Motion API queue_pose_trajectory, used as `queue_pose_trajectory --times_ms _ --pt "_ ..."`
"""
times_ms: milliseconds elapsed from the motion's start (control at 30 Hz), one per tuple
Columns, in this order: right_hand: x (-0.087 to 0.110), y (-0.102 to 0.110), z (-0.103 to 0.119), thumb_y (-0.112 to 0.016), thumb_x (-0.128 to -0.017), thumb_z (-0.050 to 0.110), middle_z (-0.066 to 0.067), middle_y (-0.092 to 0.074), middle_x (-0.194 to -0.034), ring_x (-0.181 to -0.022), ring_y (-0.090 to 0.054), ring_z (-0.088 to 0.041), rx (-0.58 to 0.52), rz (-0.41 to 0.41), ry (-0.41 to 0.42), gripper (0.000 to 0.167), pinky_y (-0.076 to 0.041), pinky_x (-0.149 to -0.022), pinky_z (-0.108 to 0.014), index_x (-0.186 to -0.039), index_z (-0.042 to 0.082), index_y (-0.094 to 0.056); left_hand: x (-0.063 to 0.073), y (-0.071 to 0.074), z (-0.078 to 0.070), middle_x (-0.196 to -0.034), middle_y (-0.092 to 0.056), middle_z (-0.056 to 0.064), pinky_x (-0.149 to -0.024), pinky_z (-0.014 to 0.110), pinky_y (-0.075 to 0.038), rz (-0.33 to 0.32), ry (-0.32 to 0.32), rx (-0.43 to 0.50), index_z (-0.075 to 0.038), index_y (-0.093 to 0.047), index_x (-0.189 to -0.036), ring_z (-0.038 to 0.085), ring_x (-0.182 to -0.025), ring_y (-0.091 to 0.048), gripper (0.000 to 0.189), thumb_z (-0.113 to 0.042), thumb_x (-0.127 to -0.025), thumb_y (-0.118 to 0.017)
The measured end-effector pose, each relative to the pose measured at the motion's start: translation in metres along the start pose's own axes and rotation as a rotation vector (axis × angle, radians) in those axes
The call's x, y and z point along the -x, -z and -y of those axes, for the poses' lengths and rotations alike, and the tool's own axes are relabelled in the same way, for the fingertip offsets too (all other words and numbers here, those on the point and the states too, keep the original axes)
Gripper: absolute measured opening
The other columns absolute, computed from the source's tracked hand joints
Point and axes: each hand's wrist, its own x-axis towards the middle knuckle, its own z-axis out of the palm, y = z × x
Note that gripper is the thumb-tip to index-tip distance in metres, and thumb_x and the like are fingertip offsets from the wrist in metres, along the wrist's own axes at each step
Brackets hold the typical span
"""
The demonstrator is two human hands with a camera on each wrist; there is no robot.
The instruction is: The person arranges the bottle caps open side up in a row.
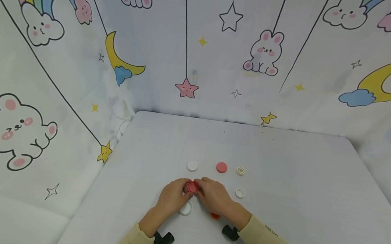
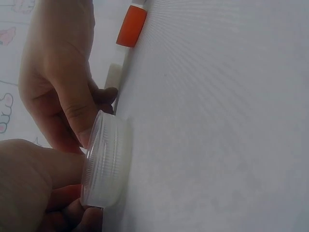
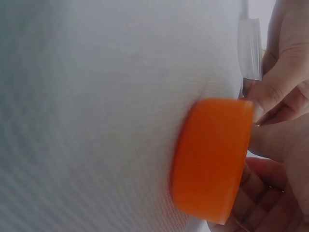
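Observation:
Above the table, a red cap (image 1: 193,187) is held between both hands, its hollow side facing up. My left hand (image 1: 173,197) pinches its left edge with thumb and fingers. From the opposite side, my right hand (image 1: 215,196) grips it likewise. Just below the left hand a clear cap (image 1: 185,209) rests on the table; it stands large in the left wrist view (image 2: 107,162). An orange cap (image 1: 215,216) lies partly hidden under the right wrist and fills much of the right wrist view (image 3: 212,159). The wrist views mostly hide the red cap behind fingers.
Beyond the hands lie a white cap (image 1: 192,166), another red cap (image 1: 221,167) and a small cream cap (image 1: 241,171). A white ring-like cap (image 1: 240,193) is right of the right hand. Printed cloth walls (image 1: 210,100) border the white table (image 1: 295,186).

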Motion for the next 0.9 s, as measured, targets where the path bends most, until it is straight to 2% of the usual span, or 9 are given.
queue_pose_trajectory --times_ms 433,633,900 --pt "0.0012 0.0014 0.0012 -0.073 -0.088 0.027 0.001 -0.063 -0.089 -0.074 -0.059 -0.009 0.005 0.016 -0.02 0.038 -0.053 -0.068 -0.027 -0.121 0.008 -0.066 0.0006 0.0002 -0.0011 -0.078 -0.057 -0.008 -0.06 0.023 -0.039 0.009 0.011 -0.003 -0.005 -0.067 -0.118 0.006 -0.066 -0.046 0.041 -0.018 -0.081 -0.079" --pt "0.0026 0.0015 0.0007 -0.072 -0.089 0.027 0.001 -0.063 -0.091 -0.075 -0.059 -0.01 0.011 0.017 -0.026 0.042 -0.053 -0.069 -0.029 -0.125 0.008 -0.064 0.001 -0.0002 -0.0005 -0.073 -0.054 -0.01 -0.057 0.021 -0.038 -0.005 0.003 0.018 -0.004 -0.063 -0.122 0.004 -0.063 -0.044 0.044 -0.017 -0.082 -0.078" --pt "0.0043 0.0032 0.0009 -0.072 -0.089 0.026 0.001 -0.063 -0.09 -0.072 -0.056 -0.008 0.004 0.009 -0.016 0.042 -0.052 -0.067 -0.028 -0.125 0.007 -0.063 0.0014 0.0013 -0.0017 -0.075 -0.056 -0.007 -0.058 0.022 -0.039 -0.032 -0.014 0.041 -0.003 -0.063 -0.121 0.003 -0.063 -0.045 0.043 -0.014 -0.081 -0.078"
